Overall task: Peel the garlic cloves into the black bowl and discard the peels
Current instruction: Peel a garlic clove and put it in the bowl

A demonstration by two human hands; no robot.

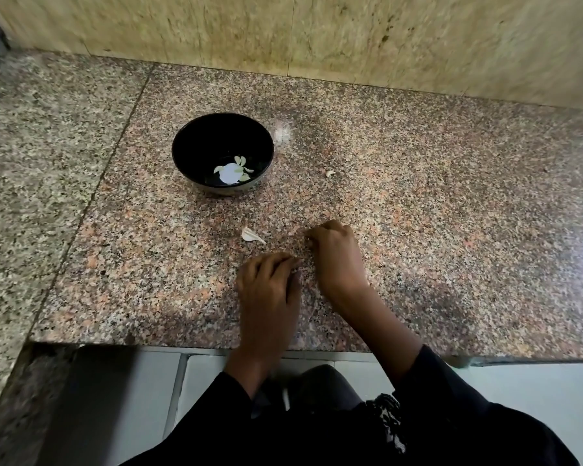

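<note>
- The left hand lies palm down on the counter, fingers curled and bunched at the tips; whether they pinch anything cannot be told from the blur.
- The right hand sits just beside it, a little farther from the body, knuckles up and fingers curled under into a loose fist. What it holds, if anything, is hidden.
- The two hands are near each other but do not touch; a strip of bare stone shows between them.
- Both forearms come up from black sleeves at the bottom of the view.
- A white peel lies on the counter just left of the right hand's fingertips and beyond the left hand, apart from both.
- A single clove lies farther out on the stone, to the right of the bowl and not touching it.
- The black bowl stands upright on the counter, well beyond the hands and a little to the left.
- In the bowl's bottom lie several pale peeled cloves, grouped around a bright white glare spot; their exact count is not clear.
- The counter is speckled pink-grey granite with a seam running down its left part.
- A mottled yellowish wall rises behind the counter.
- Below the counter's near edge, pale floor tiles show.
</note>
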